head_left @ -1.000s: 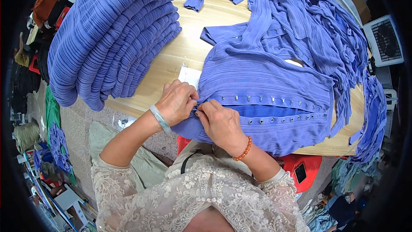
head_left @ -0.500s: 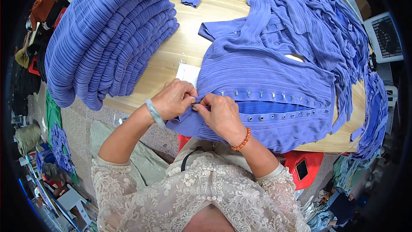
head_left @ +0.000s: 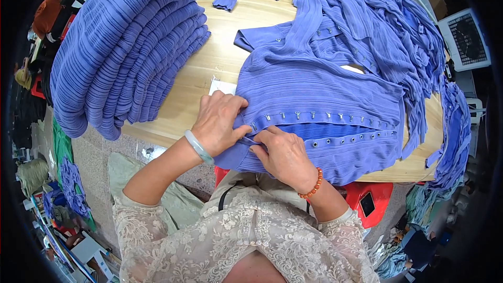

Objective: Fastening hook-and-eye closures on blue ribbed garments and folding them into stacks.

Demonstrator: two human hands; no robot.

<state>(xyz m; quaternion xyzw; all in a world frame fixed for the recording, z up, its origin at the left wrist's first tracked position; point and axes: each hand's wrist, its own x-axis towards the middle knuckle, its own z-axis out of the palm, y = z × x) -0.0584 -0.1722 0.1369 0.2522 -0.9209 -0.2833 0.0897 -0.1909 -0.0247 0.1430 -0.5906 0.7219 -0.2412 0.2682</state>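
Observation:
A violet-blue ribbed top (head_left: 314,91) lies on the table in front of me, its front strips parted. One strip carries a row of metal hooks (head_left: 313,115), the other a row of metal eyelets (head_left: 343,140). My left hand (head_left: 219,121) grips the top's left end, thumb and forefinger apart on either side of the hook strip. Close beside it, my right hand (head_left: 285,158) pinches the fabric by the near strip's left end; its fingertips partly cover what they hold. A white piece of paper or cloth (head_left: 223,87) shows behind my left hand.
A tall folded stack of similar ribbed garments (head_left: 126,52) stands at the left of the wooden table (head_left: 222,36). More violet-blue garments (head_left: 377,26) are heaped at the back right. Below the table's right edge, a phone (head_left: 368,204) rests on a red stool (head_left: 380,215).
My left thumb and forefinger have spread apart over the hook strip, after being close together at the top's end. My right hand has shifted slightly right and down, still pinching fabric.

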